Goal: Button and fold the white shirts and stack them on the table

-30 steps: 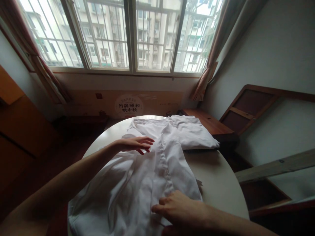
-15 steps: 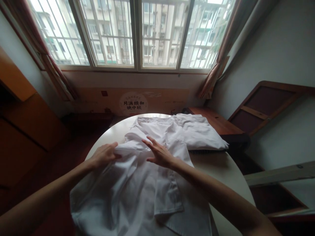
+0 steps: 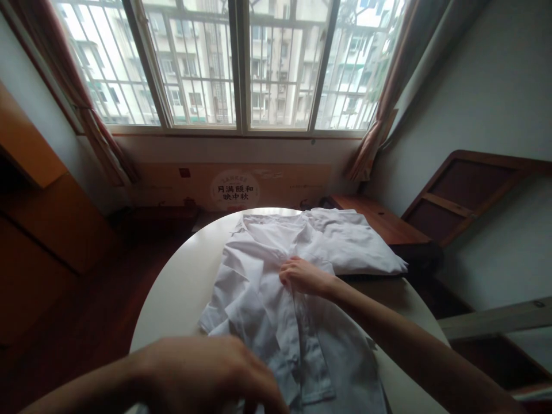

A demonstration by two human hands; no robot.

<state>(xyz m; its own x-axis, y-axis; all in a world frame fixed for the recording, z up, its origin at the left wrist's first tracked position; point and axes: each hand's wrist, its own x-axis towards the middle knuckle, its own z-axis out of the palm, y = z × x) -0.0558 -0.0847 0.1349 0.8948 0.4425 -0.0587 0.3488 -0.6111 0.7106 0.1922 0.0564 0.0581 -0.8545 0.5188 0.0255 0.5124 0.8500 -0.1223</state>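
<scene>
A white button-up shirt [image 3: 267, 287] lies spread on a round white table [image 3: 181, 293], collar toward the window. Its left side is folded in toward the middle, and one sleeve [image 3: 362, 247] stretches off to the right. My right hand [image 3: 304, 276] rests on the button strip at chest height, fingers curled and pinching the cloth. My left hand [image 3: 207, 374] is close to the camera at the bottom and blurred. Its fingers bend down over the shirt's lower part, where they appear to grip the fabric.
A barred window [image 3: 241, 63] with curtains fills the far wall. Below it stands a cardboard panel with printed characters [image 3: 235, 187]. A low wooden bench [image 3: 379, 221] and a leaning wooden frame [image 3: 466, 190] are at the right. Wooden cabinets [image 3: 34, 218] line the left.
My left hand has let go near the shoulder and drawn back to the shirt's lower part. The shirt's left side now lies folded inward. My right hand went from flat to curled on the button strip.
</scene>
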